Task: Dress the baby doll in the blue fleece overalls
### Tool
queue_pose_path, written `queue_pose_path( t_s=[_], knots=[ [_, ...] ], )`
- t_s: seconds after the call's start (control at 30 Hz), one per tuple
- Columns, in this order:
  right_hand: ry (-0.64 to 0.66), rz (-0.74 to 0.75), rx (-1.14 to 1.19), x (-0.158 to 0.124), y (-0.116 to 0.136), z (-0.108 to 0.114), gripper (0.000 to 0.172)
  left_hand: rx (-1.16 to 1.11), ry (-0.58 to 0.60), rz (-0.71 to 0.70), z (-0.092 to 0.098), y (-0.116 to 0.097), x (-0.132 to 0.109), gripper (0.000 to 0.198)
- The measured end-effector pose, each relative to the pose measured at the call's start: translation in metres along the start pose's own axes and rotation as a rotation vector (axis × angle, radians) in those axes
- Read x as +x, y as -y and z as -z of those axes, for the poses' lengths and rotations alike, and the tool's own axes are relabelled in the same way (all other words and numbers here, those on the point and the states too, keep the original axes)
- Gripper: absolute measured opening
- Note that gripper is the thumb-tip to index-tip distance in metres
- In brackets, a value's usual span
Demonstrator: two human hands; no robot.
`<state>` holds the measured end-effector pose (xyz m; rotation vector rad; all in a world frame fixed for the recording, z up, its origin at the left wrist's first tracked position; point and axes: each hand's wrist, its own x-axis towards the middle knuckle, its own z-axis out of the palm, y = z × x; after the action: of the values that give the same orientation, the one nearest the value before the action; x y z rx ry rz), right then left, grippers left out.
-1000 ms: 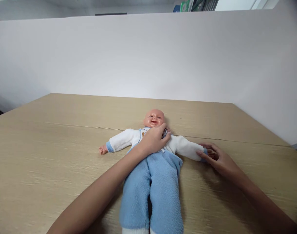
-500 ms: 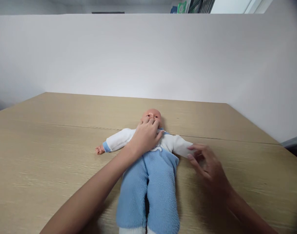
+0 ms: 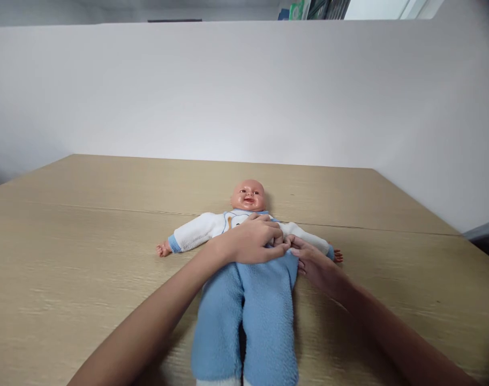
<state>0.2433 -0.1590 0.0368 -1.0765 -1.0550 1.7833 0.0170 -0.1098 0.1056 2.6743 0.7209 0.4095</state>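
A baby doll [image 3: 248, 195] lies on its back on the wooden table [image 3: 87, 225], arms spread, head away from me. It wears a white top [image 3: 196, 230] and fluffy blue trousers [image 3: 246, 316]. My left hand [image 3: 254, 240] rests on the doll's belly, fingers curled over the trousers' waist. My right hand [image 3: 314, 265] meets it from the right side, fingertips pinching the same waist edge beside the doll's hip. The doll's feet run out of the bottom of the view.
A white partition wall [image 3: 244, 91] stands behind the table and along its right side. The table's right edge [image 3: 449, 228] runs close to that wall. Shelving shows above the partition at the far back.
My left hand slid from the doll's face and chest down to its belly. My right hand left the doll's sleeve cuff and moved inward to the trousers' waist.
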Motion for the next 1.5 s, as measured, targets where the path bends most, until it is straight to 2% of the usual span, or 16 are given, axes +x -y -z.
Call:
queue_pose_path(
  t_s=[0.17, 0.3, 0.37, 0.47, 0.53, 0.63, 0.7, 0.77, 0.83, 0.87, 0.97, 1.1, 1.2, 1.27, 1.37, 1.5],
  knots=[
    [-0.034, 0.107, 0.078, -0.007, 0.0, -0.007, 0.047, -0.256, 0.015, 0.071, 0.001, 0.005, -0.001, 0.024],
    [-0.062, 0.208, -0.069, 0.0, -0.013, -0.006, 0.042, -0.355, -0.037, 0.105, -0.003, 0.008, -0.001, 0.02],
    [-0.116, 0.317, -0.236, 0.004, -0.022, -0.005, 0.039, -0.358, -0.065, 0.108, -0.005, 0.008, 0.0, 0.019],
    [-0.283, 0.459, -0.53, 0.002, -0.033, -0.001, 0.033, -0.307, -0.092, 0.114, -0.006, 0.006, 0.0, 0.018],
    [-0.44, 0.553, -0.763, -0.006, -0.032, 0.006, 0.029, -0.281, -0.113, 0.122, -0.006, 0.004, 0.0, 0.015],
    [-0.621, 0.784, -1.144, -0.019, -0.022, 0.027, 0.022, -0.195, -0.16, 0.128, -0.008, 0.003, 0.0, 0.011],
    [-0.617, 0.862, -1.308, -0.023, -0.014, 0.047, 0.032, -0.08, -0.173, 0.122, -0.009, 0.002, 0.001, 0.009],
    [-0.533, 0.82, -1.37, -0.025, -0.01, 0.069, 0.055, 0.018, -0.161, 0.102, -0.009, 0.001, 0.001, 0.009],
    [-0.418, 0.707, -1.353, -0.025, -0.007, 0.089, 0.071, 0.064, -0.159, 0.078, -0.01, -0.002, 0.0, 0.014],
    [-0.365, 0.658, -1.344, -0.025, -0.005, 0.097, 0.074, 0.07, -0.165, 0.064, -0.01, -0.004, -0.001, 0.018],
    [-0.274, 0.602, -1.346, -0.028, 0.002, 0.111, 0.064, 0.047, -0.204, 0.051, -0.013, -0.009, 0.0, 0.038],
    [-0.414, 0.717, -1.23, -0.036, 0.014, 0.099, 0.049, 0.02, -0.19, 0.073, -0.021, -0.012, 0.009, 0.065],
    [-0.534, 0.811, -1.054, -0.043, 0.016, 0.073, 0.054, 0.048, -0.121, 0.04, -0.027, -0.01, 0.019, 0.085],
    [-0.541, 0.829, -0.941, -0.046, 0.013, 0.057, 0.061, 0.075, -0.117, 0.04, -0.03, -0.009, 0.024, 0.08],
    [-0.451, 0.784, -0.816, -0.05, 0.007, 0.045, 0.069, 0.11, -0.128, 0.055, -0.033, -0.006, 0.027, 0.053],
    [-0.319, 0.72, -0.615, -0.046, 0.003, 0.054, 0.063, 0.05, -0.194, 0.07, -0.035, -0.002, 0.024, 0.041]
  ],
)
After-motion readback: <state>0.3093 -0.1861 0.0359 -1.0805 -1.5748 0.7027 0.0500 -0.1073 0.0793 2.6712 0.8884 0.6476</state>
